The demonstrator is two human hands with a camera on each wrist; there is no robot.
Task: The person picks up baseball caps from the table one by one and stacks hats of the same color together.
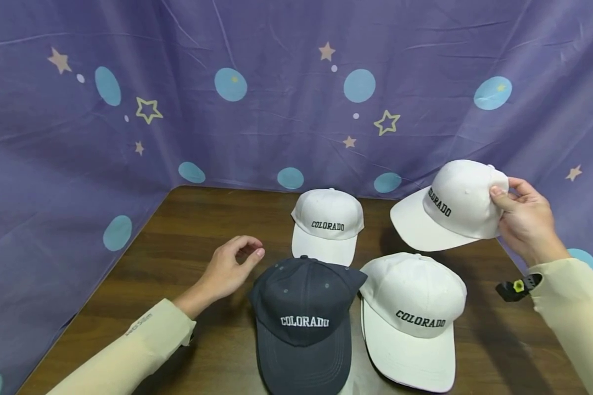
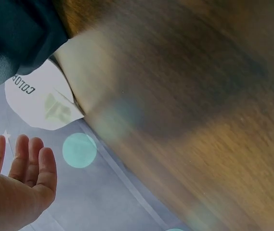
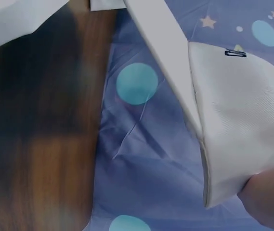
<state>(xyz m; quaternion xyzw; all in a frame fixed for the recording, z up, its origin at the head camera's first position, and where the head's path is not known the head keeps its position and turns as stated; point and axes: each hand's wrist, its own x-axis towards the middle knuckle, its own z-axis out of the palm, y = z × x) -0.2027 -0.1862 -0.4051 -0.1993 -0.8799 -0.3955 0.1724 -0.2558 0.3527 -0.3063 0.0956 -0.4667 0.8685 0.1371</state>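
Observation:
In the head view my right hand (image 1: 529,219) pinches the back of a white baseball cap (image 1: 459,208), thumb outside, and holds it above the table's far right part. The right wrist view shows this cap's side (image 3: 238,110) close up, with part of the hand at the lower right. My left hand (image 1: 232,266) hovers over the wood with loosely bent fingers and nothing in it, left of a dark navy cap (image 1: 303,302). Beside the navy cap sits a white cap (image 1: 415,307); a farther white cap (image 1: 328,222) is partly covered by the navy one. All read COLORADO.
The brown wooden table (image 1: 178,230) meets a purple curtain (image 1: 277,131) with stars and blue dots at its back and sides. A black strap with a yellow mark (image 1: 519,286) is on the right wrist.

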